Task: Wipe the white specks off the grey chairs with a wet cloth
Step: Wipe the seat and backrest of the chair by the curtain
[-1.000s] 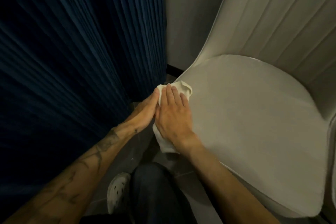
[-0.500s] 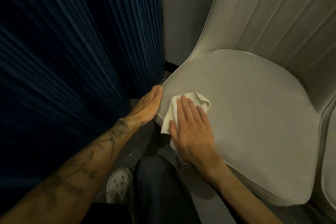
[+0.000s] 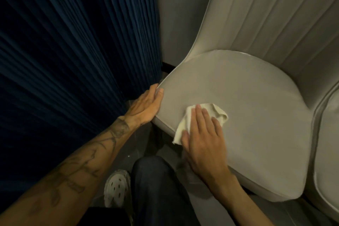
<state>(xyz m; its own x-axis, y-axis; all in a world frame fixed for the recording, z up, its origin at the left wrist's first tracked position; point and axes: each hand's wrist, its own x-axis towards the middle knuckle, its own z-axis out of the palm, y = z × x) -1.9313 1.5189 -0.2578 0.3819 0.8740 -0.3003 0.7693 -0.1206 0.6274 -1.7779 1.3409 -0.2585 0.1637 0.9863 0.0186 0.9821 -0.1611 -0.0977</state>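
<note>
Cloth (image 3: 185,124) is pressed flat on grey chair (image 3: 247,106) seat by right hand (image 3: 203,134), fingers straight; seat edge is touched by left hand (image 3: 145,104), fingers extended.

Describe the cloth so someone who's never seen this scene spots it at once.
Find the big grey chair beside the dark blue curtain, and look at the near left part of its seat. There the right hand presses flat on a crumpled cloth. It is the only pale cream, wrinkled thing on the smooth grey cushion.
</note>
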